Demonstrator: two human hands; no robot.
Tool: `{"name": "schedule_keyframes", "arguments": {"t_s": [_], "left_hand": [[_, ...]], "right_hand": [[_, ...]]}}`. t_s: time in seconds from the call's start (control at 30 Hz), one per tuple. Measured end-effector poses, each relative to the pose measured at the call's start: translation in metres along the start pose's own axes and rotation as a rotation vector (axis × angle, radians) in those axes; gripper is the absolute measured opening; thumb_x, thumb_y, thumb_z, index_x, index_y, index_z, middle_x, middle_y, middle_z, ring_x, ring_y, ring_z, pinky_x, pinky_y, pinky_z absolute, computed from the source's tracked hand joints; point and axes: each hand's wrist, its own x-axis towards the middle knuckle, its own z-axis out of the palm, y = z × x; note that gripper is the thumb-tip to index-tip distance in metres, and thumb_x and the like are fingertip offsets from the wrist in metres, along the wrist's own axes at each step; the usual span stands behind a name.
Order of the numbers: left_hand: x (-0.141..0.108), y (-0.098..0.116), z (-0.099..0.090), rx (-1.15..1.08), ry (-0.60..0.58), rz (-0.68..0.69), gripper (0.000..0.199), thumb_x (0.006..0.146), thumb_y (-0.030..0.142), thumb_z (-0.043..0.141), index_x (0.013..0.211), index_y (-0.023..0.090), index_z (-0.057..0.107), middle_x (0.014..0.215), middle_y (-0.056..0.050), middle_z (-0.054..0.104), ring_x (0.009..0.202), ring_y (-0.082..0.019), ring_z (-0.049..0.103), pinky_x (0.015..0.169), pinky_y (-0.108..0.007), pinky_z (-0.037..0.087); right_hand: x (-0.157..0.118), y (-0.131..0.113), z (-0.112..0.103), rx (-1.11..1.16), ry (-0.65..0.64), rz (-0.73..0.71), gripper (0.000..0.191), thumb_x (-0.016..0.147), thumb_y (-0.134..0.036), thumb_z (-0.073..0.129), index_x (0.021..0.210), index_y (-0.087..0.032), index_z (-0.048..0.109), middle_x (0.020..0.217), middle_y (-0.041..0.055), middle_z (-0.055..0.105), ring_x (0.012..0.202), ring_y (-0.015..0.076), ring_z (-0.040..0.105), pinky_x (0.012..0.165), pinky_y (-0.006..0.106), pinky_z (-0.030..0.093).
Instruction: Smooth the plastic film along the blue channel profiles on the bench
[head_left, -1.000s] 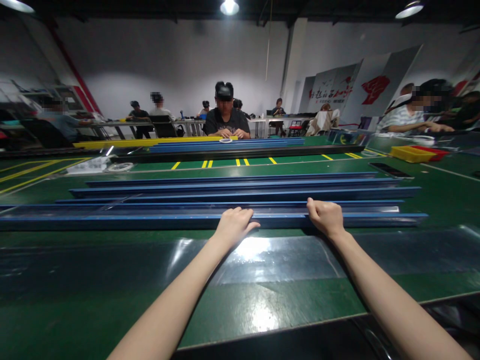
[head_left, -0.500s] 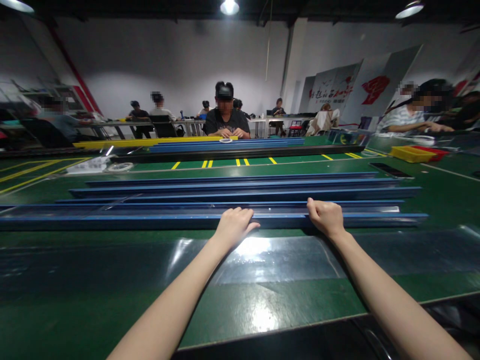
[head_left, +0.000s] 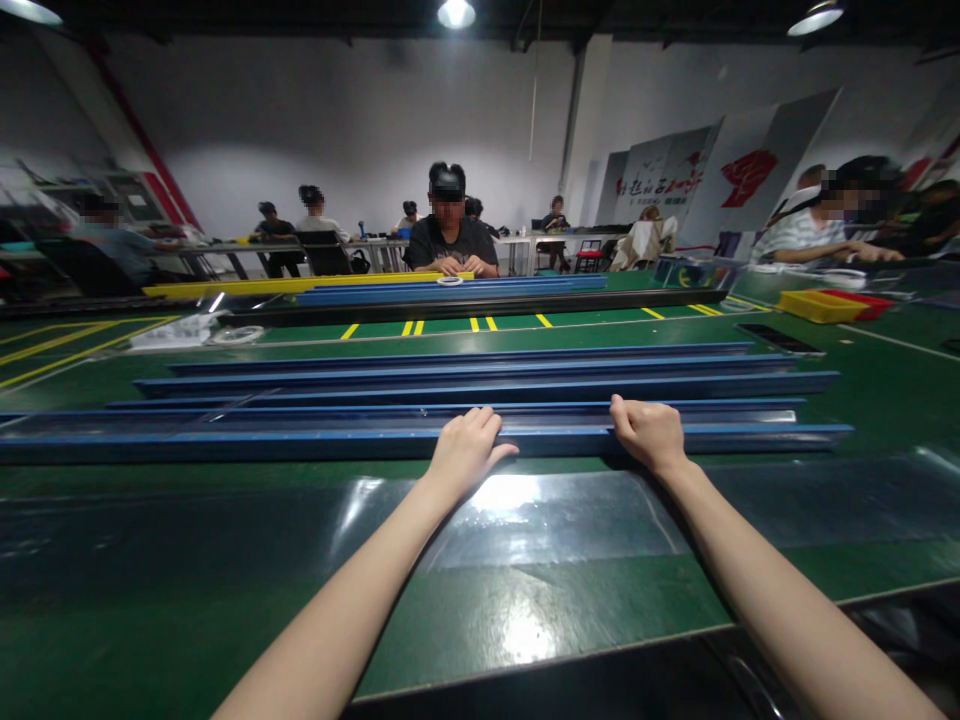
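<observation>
The nearest long blue channel strip [head_left: 360, 444] lies across the green table, with a clear plastic strip [head_left: 540, 413] inside it. My left hand [head_left: 466, 446] is closed over the channel's front wall, fingers curled across the top edge and thumb sticking out to the right. Farther right, my right hand [head_left: 651, 434] is curled like a fist over the same wall; its fingertips are hidden behind the edge. Between me and the channel lies a wide, shiny clear plastic sheet [head_left: 585, 515], flat beneath my forearms.
Several more blue channels [head_left: 525, 386] lie parallel just beyond. Past them are a phone [head_left: 780, 340], a black strip [head_left: 480, 305], a yellow strip [head_left: 300, 284], a yellow tray [head_left: 817, 307] and a roll of clear tape [head_left: 238, 335]. A co-worker [head_left: 454, 240] sits opposite.
Both hands stay at the same places on the blue channel. My left fingers have shifted very slightly; the camera view has moved a little.
</observation>
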Motion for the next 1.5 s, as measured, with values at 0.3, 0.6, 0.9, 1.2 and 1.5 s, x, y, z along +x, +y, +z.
{"name": "schedule_keyframes", "arguments": {"t_s": [0.3,0.6,0.9,1.2,1.5], "left_hand": [[0.001,0.001,-0.001,-0.013,-0.010,-0.041,0.030,0.076,0.047,0.051,0.074,0.017,0.049,0.079,-0.002,0.054,0.077,-0.016,0.050,0.063,-0.026,0.038],[0.002,0.000,-0.003,-0.031,-0.039,-0.034,0.030,0.078,0.047,0.049,0.075,0.017,0.050,0.079,-0.003,0.054,0.077,-0.016,0.050,0.062,-0.025,0.038],[0.001,0.001,0.000,0.006,0.007,0.002,0.029,0.080,0.046,0.046,0.076,0.017,0.050,0.080,-0.003,0.053,0.077,-0.016,0.048,0.062,-0.025,0.037],[0.000,0.000,0.003,0.039,0.028,0.027,0.031,0.081,0.048,0.042,0.078,0.018,0.050,0.080,-0.003,0.053,0.077,-0.017,0.048,0.062,-0.026,0.037],[-0.001,0.000,0.005,0.051,0.033,0.027,0.030,0.079,0.047,0.046,0.079,0.018,0.050,0.081,-0.003,0.053,0.078,-0.017,0.048,0.063,-0.026,0.038]], "right_hand": [[0.000,0.000,0.000,-0.015,-0.016,0.006,0.054,0.082,-0.036,0.026,0.042,-0.015,0.056,0.046,0.0081,0.059,0.039,0.0120,0.047,0.045,0.024,0.018],[0.000,0.001,0.001,-0.014,-0.024,0.007,0.054,0.082,-0.036,0.026,0.043,-0.015,0.056,0.046,0.0081,0.059,0.040,0.0117,0.047,0.045,0.025,0.018],[0.002,-0.004,-0.009,-0.026,-0.102,-0.103,0.051,0.083,-0.037,0.028,0.048,-0.016,0.058,0.053,0.0056,0.061,0.043,0.0100,0.047,0.045,0.023,0.015],[0.006,-0.037,-0.014,-0.032,0.012,-0.261,0.041,0.083,-0.032,0.033,0.053,-0.016,0.056,0.052,0.0027,0.057,0.048,0.0086,0.045,0.047,0.024,0.019],[0.006,-0.061,-0.004,0.037,0.015,-0.326,0.037,0.081,-0.027,0.034,0.054,-0.016,0.057,0.051,0.0020,0.056,0.048,0.0088,0.046,0.047,0.024,0.019]]}}
